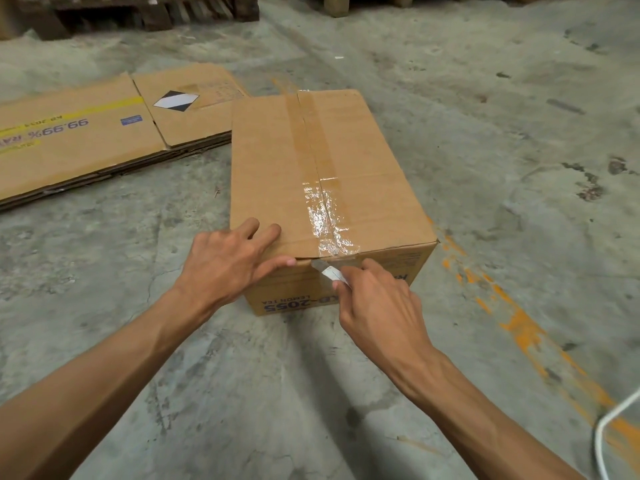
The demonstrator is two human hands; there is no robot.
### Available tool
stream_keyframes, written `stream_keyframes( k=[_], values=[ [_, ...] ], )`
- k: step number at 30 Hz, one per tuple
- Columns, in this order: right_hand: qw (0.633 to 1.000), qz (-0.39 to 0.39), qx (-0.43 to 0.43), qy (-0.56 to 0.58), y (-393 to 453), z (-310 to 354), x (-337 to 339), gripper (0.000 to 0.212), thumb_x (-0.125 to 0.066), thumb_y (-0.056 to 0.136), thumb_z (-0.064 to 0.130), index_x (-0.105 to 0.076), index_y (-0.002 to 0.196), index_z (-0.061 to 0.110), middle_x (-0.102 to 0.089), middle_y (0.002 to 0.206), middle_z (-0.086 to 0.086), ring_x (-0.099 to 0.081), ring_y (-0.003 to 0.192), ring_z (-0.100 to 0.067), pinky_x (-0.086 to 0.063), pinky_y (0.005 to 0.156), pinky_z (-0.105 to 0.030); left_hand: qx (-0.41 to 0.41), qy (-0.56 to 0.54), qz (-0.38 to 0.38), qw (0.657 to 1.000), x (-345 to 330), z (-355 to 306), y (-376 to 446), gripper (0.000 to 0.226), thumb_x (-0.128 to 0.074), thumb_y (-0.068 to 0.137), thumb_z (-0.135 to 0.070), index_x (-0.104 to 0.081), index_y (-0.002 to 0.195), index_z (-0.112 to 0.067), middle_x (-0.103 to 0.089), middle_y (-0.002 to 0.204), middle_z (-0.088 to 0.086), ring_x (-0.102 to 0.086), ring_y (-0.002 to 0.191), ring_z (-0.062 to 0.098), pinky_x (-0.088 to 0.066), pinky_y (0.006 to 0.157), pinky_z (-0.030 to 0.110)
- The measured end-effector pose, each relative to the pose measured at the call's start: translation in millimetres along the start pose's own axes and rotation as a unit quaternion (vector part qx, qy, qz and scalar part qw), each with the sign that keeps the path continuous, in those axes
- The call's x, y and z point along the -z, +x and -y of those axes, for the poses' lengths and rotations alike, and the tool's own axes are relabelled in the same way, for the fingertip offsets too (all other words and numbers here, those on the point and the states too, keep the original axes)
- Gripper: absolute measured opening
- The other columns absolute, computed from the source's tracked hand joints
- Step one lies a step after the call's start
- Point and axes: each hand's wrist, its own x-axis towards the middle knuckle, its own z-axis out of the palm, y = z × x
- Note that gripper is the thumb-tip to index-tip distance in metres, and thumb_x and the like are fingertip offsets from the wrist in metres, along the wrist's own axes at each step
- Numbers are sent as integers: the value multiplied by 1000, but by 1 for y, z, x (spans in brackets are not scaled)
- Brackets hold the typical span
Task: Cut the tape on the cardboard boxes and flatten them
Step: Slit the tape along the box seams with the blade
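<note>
Gripping a small knife (329, 271), the fingers (341, 284) of the right hand (374, 306) are pressing its blade into the tape (322, 188) at the near top edge of the cardboard box (363, 174). The left hand (225, 261) is lying spread and flat on the box's near left corner, holding nothing. The box is sitting on the concrete floor (485, 168), with flattened cardboard (86, 140) lying to its left.

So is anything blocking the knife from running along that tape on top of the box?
Nothing visible does. The right hand holds the knife at the near end of the tape, whose strip along the box top lies bare. The left hand presses the top to the left of it.
</note>
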Motion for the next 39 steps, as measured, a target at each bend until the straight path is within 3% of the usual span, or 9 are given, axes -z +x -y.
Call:
stream_keyframes(
  k=[4, 8, 11, 16, 19, 24, 29, 33, 39],
  values=[
    [1000, -4, 7, 23, 6, 9, -7, 31, -36, 101, 38, -58, 108, 18, -53, 103, -1, -59, 92, -33, -36, 68, -36, -13, 10, -14, 1000, 0, 0, 0, 66, -25, 93, -69, -64, 102, -16, -55, 73, 3, -50, 38, 26, -22, 43, 19],
    [999, -15, -8, 43, 4, -4, -11, 28, -38, 99, 37, -59, 99, 18, -55, 91, 0, -60, 85, -30, -44, 68, -37, -22, 10, -24, 999, -1, -1, 2, 63, -27, 95, -66, -63, 101, -15, -54, 72, 3, -48, 37, 25, -24, 43, 19],
    [998, -24, -3, 57, 8, -2, -15, 27, -37, 100, 37, -51, 87, 19, -56, 84, -1, -57, 77, -29, -38, 62, -35, -26, 10, -27, 999, -3, -2, 2, 61, -29, 96, -64, -63, 100, -14, -53, 72, 4, -47, 36, 24, -26, 41, 19],
    [998, -37, 0, 56, 16, -4, -13, 30, -39, 100, 35, -60, 96, 15, -63, 87, -6, -61, 81, -31, -39, 62, -35, -22, 7, -43, 999, -5, -2, -1, 62, -26, 98, -63, -63, 102, -13, -54, 72, 5, -47, 37, 25, -28, 42, 20],
    [998, -43, -7, 55, 6, -15, -11, 28, -40, 100, 34, -59, 93, 15, -63, 83, -5, -61, 78, -29, -36, 61, -34, -20, 7, -46, 999, -6, -3, -1, 62, -26, 98, -63, -63, 102, -14, -53, 73, 4, -47, 37, 24, -27, 42, 19],
    [997, -53, 4, 64, 20, -4, -15, 30, -39, 100, 35, -58, 91, 13, -63, 84, -6, -61, 78, -32, -45, 64, -37, -19, 9, -47, 999, -6, -2, -2, 61, -26, 99, -62, -63, 101, -14, -53, 72, 5, -50, 39, 26, -30, 41, 21],
    [996, -46, -6, 75, -2, -21, -10, 26, -41, 100, 35, -57, 90, 17, -61, 80, -2, -60, 76, -28, -38, 61, -35, -28, 18, -47, 998, -7, -3, -1, 58, -28, 100, -59, -63, 97, -13, -52, 69, 4, -46, 36, 24, -25, 42, 19],
    [996, -66, 11, 63, 14, -11, -16, 29, -38, 100, 36, -58, 97, 16, -63, 88, -5, -61, 79, -30, -44, 63, -37, -26, 19, -38, 999, -6, -2, -2, 55, -29, 101, -58, -62, 97, -13, -53, 70, 5, -49, 37, 26, -27, 41, 20],
    [995, -70, 21, 68, 1, -32, -13, 27, -40, 100, 38, -60, 96, 21, -62, 83, 2, -60, 75, -25, -46, 62, -37, -19, 21, -31, 999, -5, -5, -1, 54, -33, 100, -57, -63, 95, -13, -54, 69, 5, -48, 36, 26, -24, 43, 19]
  ],
)
